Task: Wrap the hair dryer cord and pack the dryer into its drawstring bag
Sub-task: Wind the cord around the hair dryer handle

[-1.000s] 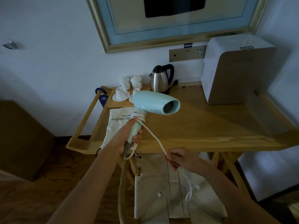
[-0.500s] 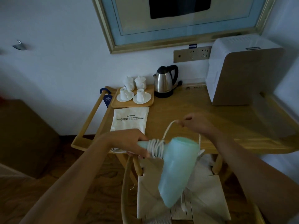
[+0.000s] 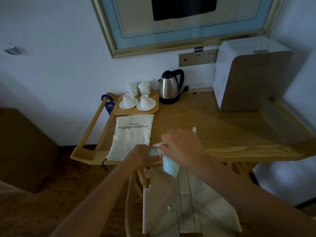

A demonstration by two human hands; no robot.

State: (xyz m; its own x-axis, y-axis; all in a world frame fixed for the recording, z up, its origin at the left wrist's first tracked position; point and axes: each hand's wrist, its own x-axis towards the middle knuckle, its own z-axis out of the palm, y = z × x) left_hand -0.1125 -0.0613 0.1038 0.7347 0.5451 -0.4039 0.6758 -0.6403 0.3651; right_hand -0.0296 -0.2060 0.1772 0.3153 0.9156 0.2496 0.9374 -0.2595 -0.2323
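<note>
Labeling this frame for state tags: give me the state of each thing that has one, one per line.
hair dryer: held over the table edge, body pointing down
cord: coiled around the handle, end at the right hand
left hand: gripping the dryer handle
right hand: curled on the cord, blurred
drawstring bag: lying flat on the table, not yet holding the dryer
kettle: upright on its base, lid closed
cups: on saucers on the tray

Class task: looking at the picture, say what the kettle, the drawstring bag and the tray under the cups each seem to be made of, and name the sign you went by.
Kettle: probably brushed steel, from its grey sheen; the black handle looks plastic.
Drawstring bag: off-white woven cloth, perhaps cotton; it lies creased, with matte printed lettering.
Tray: light wood, going by its pale yellow tone.
</note>
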